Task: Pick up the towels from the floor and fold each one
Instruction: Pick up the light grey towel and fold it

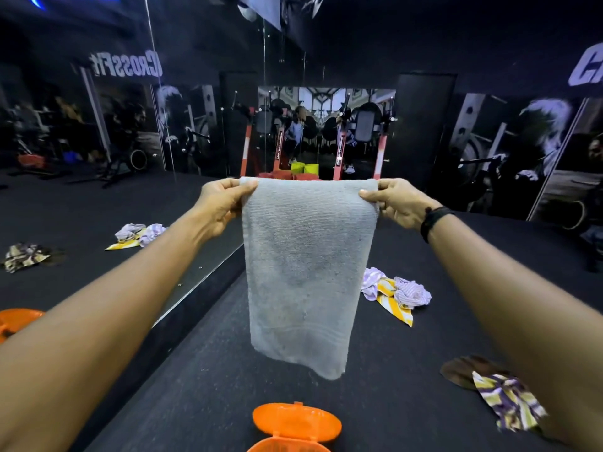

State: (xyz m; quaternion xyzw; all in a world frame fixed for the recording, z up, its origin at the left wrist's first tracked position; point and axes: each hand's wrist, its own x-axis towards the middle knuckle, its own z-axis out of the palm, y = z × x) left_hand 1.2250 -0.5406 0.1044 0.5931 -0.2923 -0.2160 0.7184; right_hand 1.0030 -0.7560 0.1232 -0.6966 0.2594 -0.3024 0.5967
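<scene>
A grey towel hangs in the air in front of me, doubled over, its lower edge above the dark floor. My left hand pinches its top left corner and my right hand pinches its top right corner, both arms stretched forward. On the floor to the right lies a crumpled purple-striped and yellow towel. Nearer on the right lies a brown cloth with a purple, yellow and white patterned towel. Behind the grey towel, red and yellow-green folded towels show partly.
An open orange plastic box lies on the floor just below the hanging towel. A mirror wall runs along the left and reflects the floor towels and the orange box. Red gym racks stand ahead.
</scene>
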